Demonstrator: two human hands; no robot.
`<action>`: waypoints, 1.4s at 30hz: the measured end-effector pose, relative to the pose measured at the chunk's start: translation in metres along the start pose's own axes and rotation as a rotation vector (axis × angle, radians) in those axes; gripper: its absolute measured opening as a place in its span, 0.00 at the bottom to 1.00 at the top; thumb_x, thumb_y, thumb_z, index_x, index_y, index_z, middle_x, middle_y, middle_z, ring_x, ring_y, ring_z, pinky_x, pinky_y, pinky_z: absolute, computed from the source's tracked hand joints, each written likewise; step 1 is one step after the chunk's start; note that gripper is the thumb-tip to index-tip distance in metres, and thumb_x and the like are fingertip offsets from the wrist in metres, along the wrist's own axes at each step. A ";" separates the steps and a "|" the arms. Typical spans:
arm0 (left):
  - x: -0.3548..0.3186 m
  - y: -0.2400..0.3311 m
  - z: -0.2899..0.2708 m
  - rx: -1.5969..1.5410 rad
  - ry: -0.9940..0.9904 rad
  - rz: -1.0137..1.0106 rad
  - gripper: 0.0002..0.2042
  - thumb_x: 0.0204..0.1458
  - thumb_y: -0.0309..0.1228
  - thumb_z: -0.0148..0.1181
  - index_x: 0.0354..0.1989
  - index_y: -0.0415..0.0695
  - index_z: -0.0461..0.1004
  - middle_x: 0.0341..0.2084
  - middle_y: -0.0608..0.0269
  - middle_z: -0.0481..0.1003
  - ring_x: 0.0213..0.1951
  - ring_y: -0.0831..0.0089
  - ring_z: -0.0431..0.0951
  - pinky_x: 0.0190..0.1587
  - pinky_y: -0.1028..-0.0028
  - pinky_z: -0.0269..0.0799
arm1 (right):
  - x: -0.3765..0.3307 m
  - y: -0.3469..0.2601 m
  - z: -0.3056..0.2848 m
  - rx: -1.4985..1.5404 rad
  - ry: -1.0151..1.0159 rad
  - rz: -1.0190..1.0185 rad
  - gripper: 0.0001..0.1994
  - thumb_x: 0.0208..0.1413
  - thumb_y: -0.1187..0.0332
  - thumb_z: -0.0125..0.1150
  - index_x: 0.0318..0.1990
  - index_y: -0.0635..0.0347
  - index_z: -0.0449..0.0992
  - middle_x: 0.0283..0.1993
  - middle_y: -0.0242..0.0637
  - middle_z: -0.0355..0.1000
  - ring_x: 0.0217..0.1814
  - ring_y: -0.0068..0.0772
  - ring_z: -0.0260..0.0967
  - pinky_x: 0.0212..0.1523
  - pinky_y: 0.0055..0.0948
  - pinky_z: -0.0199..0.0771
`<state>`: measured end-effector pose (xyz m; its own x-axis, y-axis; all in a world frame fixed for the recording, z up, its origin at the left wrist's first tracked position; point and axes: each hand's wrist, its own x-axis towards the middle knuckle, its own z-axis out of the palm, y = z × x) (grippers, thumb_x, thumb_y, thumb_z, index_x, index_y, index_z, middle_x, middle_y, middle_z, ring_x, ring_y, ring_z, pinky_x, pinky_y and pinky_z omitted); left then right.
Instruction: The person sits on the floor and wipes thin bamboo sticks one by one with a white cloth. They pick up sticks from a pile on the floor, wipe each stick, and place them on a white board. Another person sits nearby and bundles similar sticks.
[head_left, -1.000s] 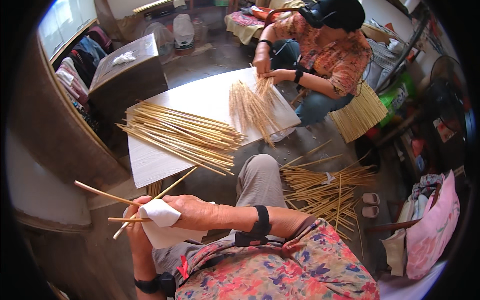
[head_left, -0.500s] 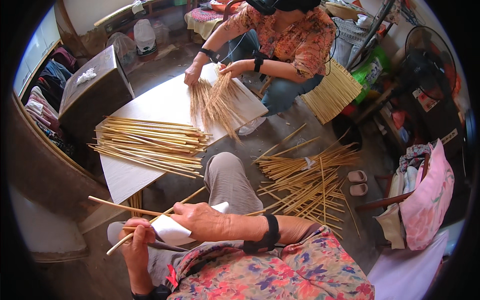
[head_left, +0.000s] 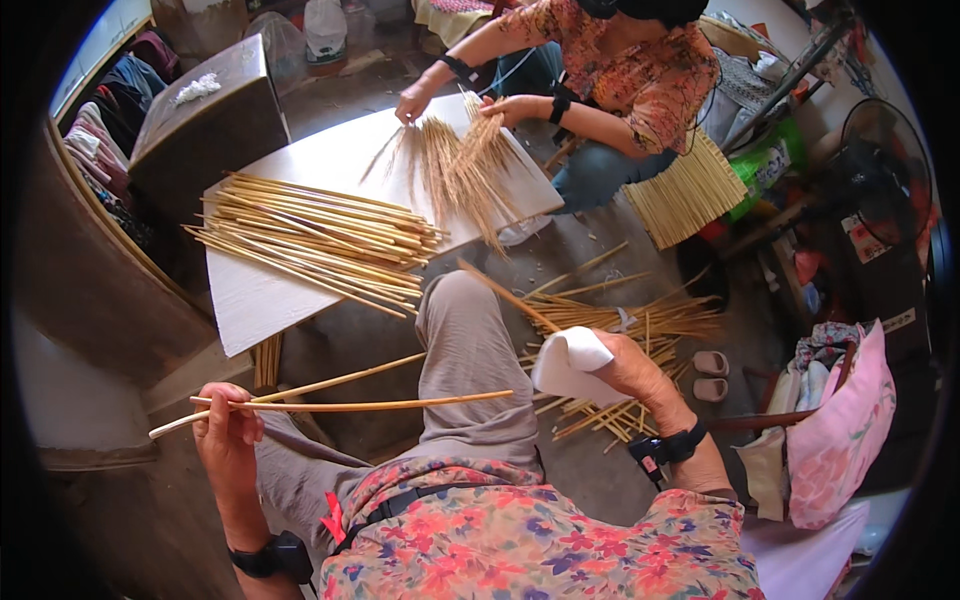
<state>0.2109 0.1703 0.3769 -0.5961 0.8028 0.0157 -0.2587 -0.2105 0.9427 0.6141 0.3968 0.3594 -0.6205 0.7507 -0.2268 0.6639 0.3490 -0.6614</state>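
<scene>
My left hand (head_left: 226,440), at the lower left, is closed round the ends of two thin straw-coloured stalks (head_left: 390,406). They spread apart toward my knee, one nearly level and one slanting up. To the right of that knee, my right hand (head_left: 634,368) grips a folded white cloth (head_left: 570,366). A browner stalk (head_left: 508,295) sticks out of the cloth up and to the left; its other end is hidden. Across from me, another person's hands hold bunches of feathery dried grass heads (head_left: 465,180) over the white board.
A pile of stalks (head_left: 320,235) lies on the white board (head_left: 245,310). More stalks (head_left: 660,325) are strewn on the floor at right, near pink slippers (head_left: 711,377). A chair with a pink cushion (head_left: 845,430) and a black fan (head_left: 880,170) stand farther right.
My hands have moved apart. The right one has swung right and away with the cloth and browner stalk; the left has shifted slightly left, keeping two stalks. The view has shifted a little.
</scene>
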 end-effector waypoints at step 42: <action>-0.039 0.036 -0.041 0.518 0.319 0.115 0.09 0.51 0.29 0.50 0.38 0.38 0.66 0.28 0.63 0.69 0.25 0.78 0.69 0.29 0.79 0.65 | 0.129 -0.253 0.157 -0.145 -0.162 -1.023 0.13 0.36 0.76 0.57 0.34 0.63 0.65 0.29 0.44 0.64 0.31 0.47 0.67 0.31 0.37 0.68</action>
<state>0.1933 0.1085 0.3966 -0.8168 0.5677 0.1022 0.1756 0.0761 0.9815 0.3003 0.3175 0.3846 -0.9560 -0.0210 0.2924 -0.1723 0.8474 -0.5022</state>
